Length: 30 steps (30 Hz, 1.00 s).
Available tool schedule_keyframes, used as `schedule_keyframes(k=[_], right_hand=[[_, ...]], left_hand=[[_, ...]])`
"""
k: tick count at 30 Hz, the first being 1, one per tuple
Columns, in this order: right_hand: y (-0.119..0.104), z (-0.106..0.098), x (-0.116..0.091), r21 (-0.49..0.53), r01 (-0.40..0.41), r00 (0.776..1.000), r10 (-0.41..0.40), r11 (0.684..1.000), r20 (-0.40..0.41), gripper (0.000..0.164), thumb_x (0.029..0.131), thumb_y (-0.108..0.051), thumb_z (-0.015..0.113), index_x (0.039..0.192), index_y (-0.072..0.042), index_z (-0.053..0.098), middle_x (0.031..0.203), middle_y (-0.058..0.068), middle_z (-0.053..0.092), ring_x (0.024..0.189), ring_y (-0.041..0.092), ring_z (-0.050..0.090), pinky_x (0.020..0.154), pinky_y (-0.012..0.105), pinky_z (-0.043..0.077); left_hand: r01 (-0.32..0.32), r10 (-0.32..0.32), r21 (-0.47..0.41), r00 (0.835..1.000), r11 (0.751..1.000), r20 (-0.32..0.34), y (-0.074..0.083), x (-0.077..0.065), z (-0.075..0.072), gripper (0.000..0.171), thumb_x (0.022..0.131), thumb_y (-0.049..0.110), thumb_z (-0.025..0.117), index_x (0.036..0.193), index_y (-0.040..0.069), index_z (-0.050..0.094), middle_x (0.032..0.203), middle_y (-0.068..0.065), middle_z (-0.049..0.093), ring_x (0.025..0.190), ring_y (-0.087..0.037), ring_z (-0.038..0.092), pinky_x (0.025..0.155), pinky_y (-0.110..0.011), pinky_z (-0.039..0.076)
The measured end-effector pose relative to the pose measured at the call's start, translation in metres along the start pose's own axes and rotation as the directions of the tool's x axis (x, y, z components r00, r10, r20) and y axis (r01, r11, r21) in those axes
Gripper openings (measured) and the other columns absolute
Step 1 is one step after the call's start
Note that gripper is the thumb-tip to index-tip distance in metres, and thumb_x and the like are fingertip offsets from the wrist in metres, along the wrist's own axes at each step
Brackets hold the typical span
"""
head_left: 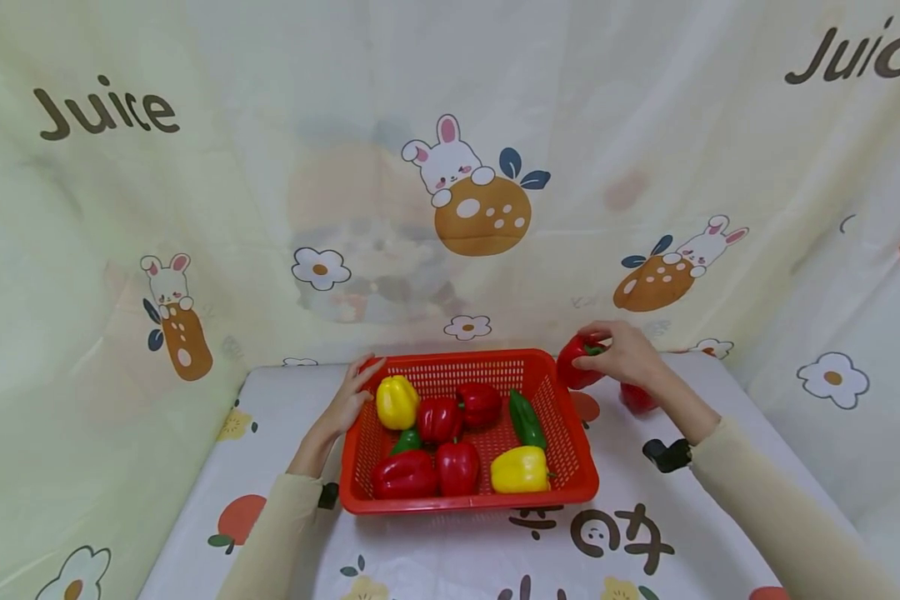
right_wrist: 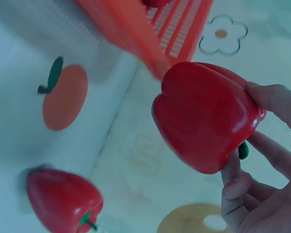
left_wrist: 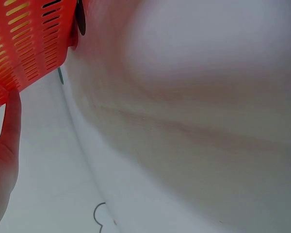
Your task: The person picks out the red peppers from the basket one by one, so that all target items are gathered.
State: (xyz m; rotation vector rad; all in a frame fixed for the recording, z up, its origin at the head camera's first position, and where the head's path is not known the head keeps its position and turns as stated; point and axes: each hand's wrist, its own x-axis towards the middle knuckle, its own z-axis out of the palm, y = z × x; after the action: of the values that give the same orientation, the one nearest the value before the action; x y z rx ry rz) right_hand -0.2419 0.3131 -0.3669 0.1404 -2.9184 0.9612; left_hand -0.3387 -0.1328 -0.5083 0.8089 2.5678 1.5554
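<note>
My right hand (head_left: pixel 618 354) holds a red bell pepper (right_wrist: pixel 203 116) by its stem end, fingers and thumb around it. The pepper hangs beside the right rim of a red plastic basket (head_left: pixel 468 502). At the basket's back left corner, my left hand (head_left: pixel 345 404) grips the rim; a finger (left_wrist: pixel 10 121) lies against the outer wall. Inside lie two yellow bell peppers (head_left: pixel 397 403) (head_left: pixel 521 470), several red bell peppers (head_left: pixel 457 468), a long green pepper (head_left: pixel 527 418) and another green pepper (head_left: pixel 407 442), partly hidden.
Another red bell pepper (right_wrist: pixel 63 200) lies on the table to the right of the basket, partly behind my right forearm in the head view. A patterned cloth (head_left: pixel 412 550) covers the table. Printed curtains (head_left: pixel 390 100) stand close behind it and at both sides.
</note>
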Motion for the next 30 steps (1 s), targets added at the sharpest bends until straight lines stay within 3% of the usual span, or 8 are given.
schedule_keyframes(k=[6, 14, 20, 23, 30], right_hand=[[0.023, -0.021, -0.004, -0.008, -0.075, 0.997, 0.074, 0.997, -0.024, 0.064, 0.084, -0.023, 0.075, 0.136, 0.003, 0.05, 0.13, 0.03, 0.052, 0.117, 0.047, 0.047, 0.082, 0.052, 0.054], [0.06, -0.04, -0.008, -0.042, -0.135, 0.987, 0.131, 0.99, -0.092, 0.062, 0.086, -0.024, 0.073, 0.132, 0.009, 0.048, 0.124, 0.035, 0.051, 0.111, 0.05, 0.048, 0.072, 0.047, 0.057], [0.088, -0.046, -0.013, -0.056, -0.216, 0.963, 0.203, 0.975, -0.179, 0.061, 0.087, -0.024, 0.071, 0.131, 0.011, 0.046, 0.12, 0.036, 0.05, 0.105, 0.051, 0.049, 0.067, 0.044, 0.057], [0.098, -0.051, -0.016, -0.05, -0.267, 0.945, 0.251, 0.962, -0.211, 0.062, 0.087, -0.024, 0.07, 0.131, 0.012, 0.044, 0.12, 0.036, 0.049, 0.104, 0.051, 0.049, 0.067, 0.045, 0.057], [0.116, -0.058, -0.019, -0.081, -0.335, 0.917, 0.305, 0.939, -0.257, 0.062, 0.086, -0.021, 0.072, 0.13, 0.013, 0.044, 0.12, 0.037, 0.047, 0.106, 0.053, 0.044, 0.071, 0.053, 0.054]], left_hand=[[0.004, -0.004, 0.008, 1.0, 1.0, -0.001, 0.002, 0.0, 0.0, 0.066, 0.084, -0.007, 0.04, 0.15, 0.0, 0.038, 0.159, -0.023, 0.013, 0.144, -0.044, 0.013, 0.112, -0.066, 0.012], [0.013, -0.013, 0.005, 1.0, 1.0, -0.001, 0.004, -0.001, 0.0, 0.064, 0.085, -0.009, 0.039, 0.149, -0.002, 0.038, 0.158, -0.024, 0.012, 0.144, -0.044, 0.012, 0.112, -0.065, 0.011], [0.038, -0.036, -0.028, 0.998, 0.999, 0.049, 0.031, -0.007, -0.007, 0.062, 0.087, -0.013, 0.037, 0.148, -0.008, 0.034, 0.157, -0.031, 0.009, 0.143, -0.049, 0.01, 0.112, -0.067, 0.009], [0.039, -0.038, -0.003, 0.997, 0.999, 0.069, 0.044, -0.011, -0.009, 0.061, 0.087, -0.011, 0.038, 0.148, -0.01, 0.032, 0.156, -0.033, 0.009, 0.143, -0.05, 0.01, 0.112, -0.067, 0.011], [0.043, -0.042, -0.015, 0.996, 0.999, 0.078, 0.049, -0.012, -0.012, 0.061, 0.087, -0.012, 0.038, 0.148, -0.009, 0.032, 0.157, -0.032, 0.009, 0.144, -0.048, 0.01, 0.113, -0.065, 0.01]])
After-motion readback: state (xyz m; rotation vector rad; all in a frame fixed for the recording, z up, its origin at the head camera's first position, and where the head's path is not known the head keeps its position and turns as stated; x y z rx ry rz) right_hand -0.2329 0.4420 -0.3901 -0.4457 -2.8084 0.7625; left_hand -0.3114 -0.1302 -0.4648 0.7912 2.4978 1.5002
